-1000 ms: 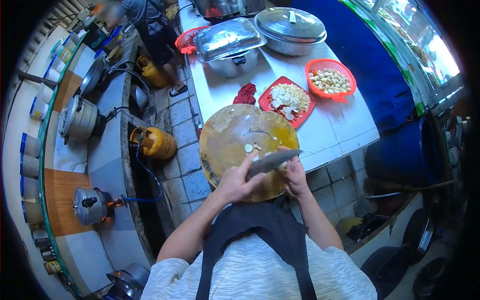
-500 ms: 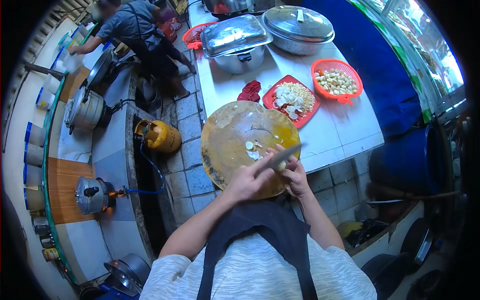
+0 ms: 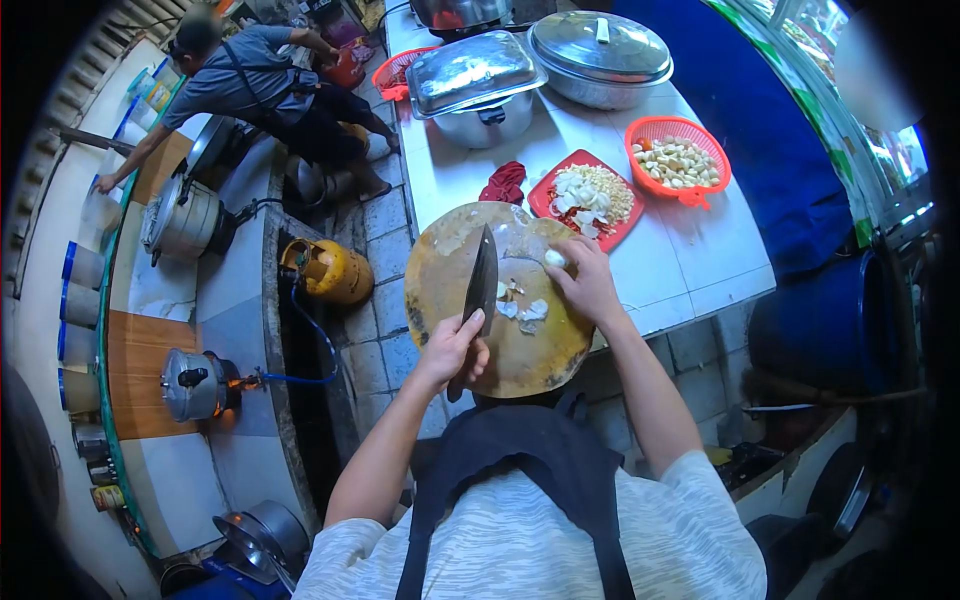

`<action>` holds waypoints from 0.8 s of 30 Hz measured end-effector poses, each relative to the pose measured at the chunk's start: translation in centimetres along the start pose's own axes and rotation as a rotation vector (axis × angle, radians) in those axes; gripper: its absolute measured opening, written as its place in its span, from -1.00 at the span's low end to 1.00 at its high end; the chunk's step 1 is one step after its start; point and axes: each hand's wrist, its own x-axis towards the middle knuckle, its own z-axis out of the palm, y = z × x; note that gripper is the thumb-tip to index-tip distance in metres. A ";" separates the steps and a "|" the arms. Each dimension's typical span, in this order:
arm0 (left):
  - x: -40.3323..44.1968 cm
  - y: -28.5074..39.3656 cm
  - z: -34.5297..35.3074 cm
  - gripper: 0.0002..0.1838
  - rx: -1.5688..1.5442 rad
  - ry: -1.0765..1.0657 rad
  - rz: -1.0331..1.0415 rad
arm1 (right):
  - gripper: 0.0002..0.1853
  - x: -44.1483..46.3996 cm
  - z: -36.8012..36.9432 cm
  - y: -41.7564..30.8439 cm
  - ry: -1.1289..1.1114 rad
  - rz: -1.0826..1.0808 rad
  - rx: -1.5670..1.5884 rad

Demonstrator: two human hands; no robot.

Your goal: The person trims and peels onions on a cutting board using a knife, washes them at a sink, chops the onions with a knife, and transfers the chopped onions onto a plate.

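My left hand (image 3: 453, 352) is closed around the handle of a large kitchen knife (image 3: 482, 275), its dark blade pointing away from me over the left part of the round wooden chopping board (image 3: 440, 300). At the board's far right, my right hand (image 3: 590, 282) pinches a peeled garlic clove (image 3: 555, 258) with thumb and fingers. Thin peelings (image 3: 530, 312) lie on the wood between both hands. Just beyond, a red plate (image 3: 625, 232) carries chopped white pieces, larger white slices and some red bits.
An orange-red basket (image 3: 700, 190) of garlic cloves stands at right. Lidded pots (image 3: 600, 60) and a dark red cloth (image 3: 503, 182) are on the tiled table. To the left are a yellow gas cylinder (image 3: 335, 272), a pot on a lit burner (image 3: 195, 385) and another person (image 3: 260, 80) reaching toward shelf containers.
My hands have moved apart: the knife swung left and now points forward, while my right hand carried the clove toward the plate. More peelings lie on the board. The other person's arm moved lower.
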 end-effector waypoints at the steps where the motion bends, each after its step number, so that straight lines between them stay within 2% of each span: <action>1: 0.0 0.2 -0.1 -0.65 0.027 0.028 -0.005 | -0.55 0.5 0.4 0.7 -0.002 -0.071 -0.113; 3: 0.1 0.2 -0.5 -0.65 0.054 0.060 -0.013 | -0.58 0.5 1.0 1.4 -0.005 -0.141 -0.223; 7: 0.5 -1.6 -2.7 -0.72 0.371 0.205 0.103 | -0.59 -3.2 1.3 0.7 0.304 0.064 -0.031; 13: 0.6 -1.2 -4.6 -0.78 0.466 0.317 0.117 | -0.63 -7.1 2.9 -3.0 0.258 0.020 -0.406; 17: 2.5 -0.7 -6.1 -0.71 0.580 0.372 0.096 | -0.68 -5.6 4.1 -4.2 0.177 0.112 -0.613; 18: 2.8 -0.6 -6.3 -0.71 0.586 0.361 0.105 | -0.68 -5.7 4.1 -4.2 0.189 0.117 -0.620; 22: 3.7 -0.8 -7.1 -0.54 0.764 0.369 0.268 | -0.58 -6.9 4.6 -3.9 -0.023 0.049 -0.423; 24: 4.3 -1.2 -7.5 -0.51 0.807 0.336 0.322 | -0.52 -8.1 5.4 -3.9 0.056 0.058 -0.405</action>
